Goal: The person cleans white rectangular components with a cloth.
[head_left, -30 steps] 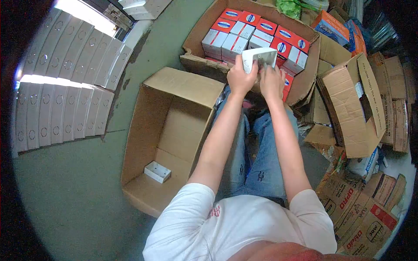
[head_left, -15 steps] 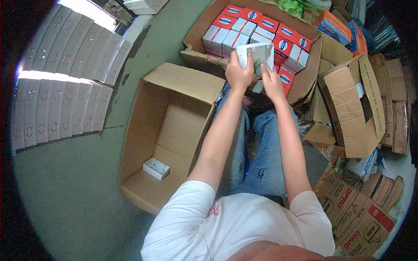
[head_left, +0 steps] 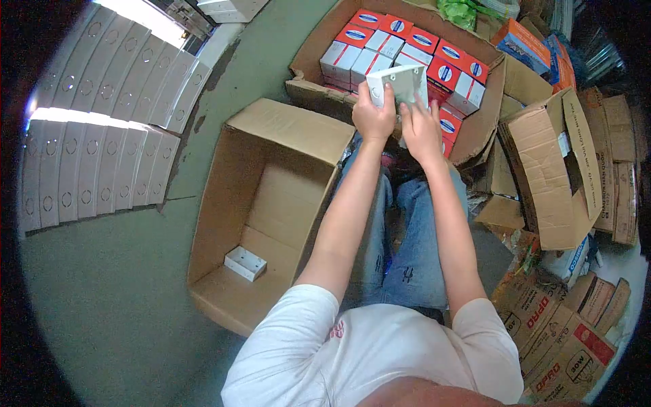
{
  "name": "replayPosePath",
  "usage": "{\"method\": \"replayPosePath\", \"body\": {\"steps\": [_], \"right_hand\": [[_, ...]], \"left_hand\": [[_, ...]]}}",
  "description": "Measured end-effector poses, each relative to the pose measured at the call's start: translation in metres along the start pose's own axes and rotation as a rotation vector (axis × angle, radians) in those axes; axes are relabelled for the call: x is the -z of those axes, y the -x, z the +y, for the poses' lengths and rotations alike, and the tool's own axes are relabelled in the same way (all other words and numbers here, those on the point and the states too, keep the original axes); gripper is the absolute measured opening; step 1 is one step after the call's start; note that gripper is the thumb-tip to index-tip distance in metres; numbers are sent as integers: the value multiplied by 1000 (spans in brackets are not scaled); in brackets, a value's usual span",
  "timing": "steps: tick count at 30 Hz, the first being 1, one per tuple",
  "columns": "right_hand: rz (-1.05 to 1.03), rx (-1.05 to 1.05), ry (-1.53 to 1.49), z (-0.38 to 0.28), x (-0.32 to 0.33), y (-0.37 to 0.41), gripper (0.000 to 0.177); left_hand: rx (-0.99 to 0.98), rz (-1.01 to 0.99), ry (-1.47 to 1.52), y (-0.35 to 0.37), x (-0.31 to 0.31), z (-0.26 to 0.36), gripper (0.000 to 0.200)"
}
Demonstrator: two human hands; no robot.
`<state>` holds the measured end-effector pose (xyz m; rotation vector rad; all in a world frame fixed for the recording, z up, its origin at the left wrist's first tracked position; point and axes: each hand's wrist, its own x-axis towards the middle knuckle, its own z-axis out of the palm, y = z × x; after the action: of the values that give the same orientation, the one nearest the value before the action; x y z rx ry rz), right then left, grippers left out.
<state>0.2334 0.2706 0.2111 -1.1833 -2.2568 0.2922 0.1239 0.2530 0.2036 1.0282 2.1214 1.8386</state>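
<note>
A white plastic electrical back box [head_left: 405,84], its open face turned towards me, is held above the near side of a carton of small packages. My left hand [head_left: 374,121] grips its left side, the thumb laid over the wall. At the lower right edge, my right hand [head_left: 422,130] has its fingers closed against the same box; part of the grip is hidden. Another white box [head_left: 245,263] lies at the bottom of a brown cardboard box [head_left: 288,132] beside my left leg. Red and white packages [head_left: 420,39] fill the carton [head_left: 310,95] in front.
Rows of white boxes [head_left: 88,159] with round knockouts stand on the floor at the left. To the right are an opened cardboard box [head_left: 542,176], flattened printed cartons [head_left: 542,332] and orange boxes [head_left: 522,44]. Green plastic [head_left: 458,12] lies behind the carton.
My right hand has shifted slightly, its fingers now lower and further left along the box's edge. My left hand keeps its hold. The view has moved a little.
</note>
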Motion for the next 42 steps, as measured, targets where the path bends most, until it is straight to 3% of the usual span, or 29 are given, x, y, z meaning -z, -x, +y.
{"method": "replayPosePath", "body": {"steps": [2, 5, 8, 13, 23, 28, 33, 37, 42], "right_hand": [[-135, -221, -479, -4, 6, 1, 38], [-197, -259, -519, 2, 6, 2, 41], [-101, -211, -744, 6, -4, 4, 44], [-116, -290, -811, 14, -12, 5, 45], [-3, -350, -1058, 18, -14, 4, 45], [38, -381, -873, -1, 1, 4, 47], [51, -551, -950, 21, -16, 1, 52], [51, -857, -1011, 25, -17, 4, 59], [6, -854, -1336, 23, 2, 1, 48]], "left_hand": [[18, 2, 39, -1, -1, -1, 30], [35, -56, 88, 0, -6, -3, 32], [37, -189, 104, 3, -9, -5, 33], [79, -312, 219, 0, -14, -14, 36], [116, -353, 325, 2, -21, -22, 39], [187, -379, 361, -2, -21, -27, 40], [145, -431, 129, 3, -17, -18, 49], [24, -600, -181, 11, -12, 0, 52], [-65, -574, -185, 14, -13, -1, 48]]}}
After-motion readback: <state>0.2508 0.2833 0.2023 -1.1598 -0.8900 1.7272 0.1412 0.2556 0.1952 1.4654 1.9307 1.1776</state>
